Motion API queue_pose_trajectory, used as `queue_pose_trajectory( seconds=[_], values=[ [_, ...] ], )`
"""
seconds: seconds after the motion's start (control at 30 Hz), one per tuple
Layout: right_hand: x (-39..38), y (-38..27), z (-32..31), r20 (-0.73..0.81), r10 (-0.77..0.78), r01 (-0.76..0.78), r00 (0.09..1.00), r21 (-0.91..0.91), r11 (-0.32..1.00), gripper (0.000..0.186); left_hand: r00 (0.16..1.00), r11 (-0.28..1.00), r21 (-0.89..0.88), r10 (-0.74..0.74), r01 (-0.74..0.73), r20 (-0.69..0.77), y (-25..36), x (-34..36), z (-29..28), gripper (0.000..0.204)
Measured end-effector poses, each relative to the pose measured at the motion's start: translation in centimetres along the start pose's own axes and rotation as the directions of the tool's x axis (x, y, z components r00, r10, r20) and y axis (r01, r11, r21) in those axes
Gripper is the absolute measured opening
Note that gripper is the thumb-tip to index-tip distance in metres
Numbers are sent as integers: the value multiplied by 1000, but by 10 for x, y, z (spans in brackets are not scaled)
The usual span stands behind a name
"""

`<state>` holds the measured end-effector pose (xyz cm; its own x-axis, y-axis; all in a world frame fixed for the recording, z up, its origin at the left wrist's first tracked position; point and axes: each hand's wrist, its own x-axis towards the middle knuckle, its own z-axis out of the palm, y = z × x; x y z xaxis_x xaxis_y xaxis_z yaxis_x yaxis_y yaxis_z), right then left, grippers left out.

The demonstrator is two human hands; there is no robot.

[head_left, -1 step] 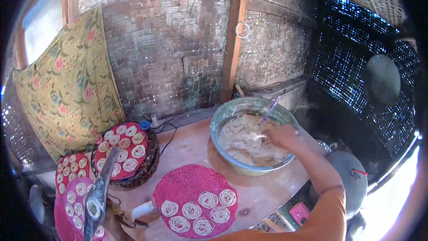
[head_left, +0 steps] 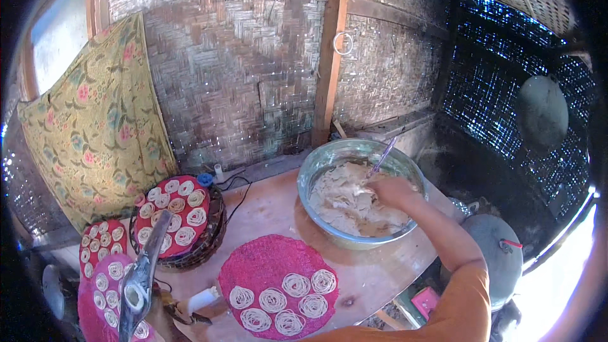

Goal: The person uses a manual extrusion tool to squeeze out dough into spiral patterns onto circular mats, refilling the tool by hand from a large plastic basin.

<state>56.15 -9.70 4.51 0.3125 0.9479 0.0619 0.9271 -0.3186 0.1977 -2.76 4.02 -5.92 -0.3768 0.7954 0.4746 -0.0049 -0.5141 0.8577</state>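
Dough point(head_left: 345, 199) fills the metal bowl point(head_left: 316, 171) on the wooden table point(head_left: 272, 206); the right hand point(head_left: 387, 190) grips a spoon point(head_left: 382, 159) there. Scoop shallowly, keeping the bowl steady. Left hand is unseen.

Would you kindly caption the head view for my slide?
Right hand dips into a metal bowl of pale dough beside a pink mat bearing noodle coils.

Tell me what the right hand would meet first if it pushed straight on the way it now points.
The right hand points up-left into the metal bowl; it would probably meet the pale dough first, then the bowl's far wall. Depth is unclear here.
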Motion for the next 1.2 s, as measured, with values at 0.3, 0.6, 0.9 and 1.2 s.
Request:
queue_pose_trajectory(
  seconds=[0.3,0.6,0.9,1.2],
  values=[
    [93,15,98,42,-33,38,999,-112,993,45,996,995,57,-76,78,-39,14,-8,6,32],
    [22,-14,64,131,-199,185,971,107,977,46,991,990,35,-133,134,-8,1,-5,2,31],
    [-59,-7,-128,61,-313,238,948,518,822,35,896,878,438,-23,-194,443,66,-7,37,32],
    [-71,-124,-106,81,-450,39,889,967,251,35,610,900,-94,362,-426,704,142,-31,128,29]
  ],
)
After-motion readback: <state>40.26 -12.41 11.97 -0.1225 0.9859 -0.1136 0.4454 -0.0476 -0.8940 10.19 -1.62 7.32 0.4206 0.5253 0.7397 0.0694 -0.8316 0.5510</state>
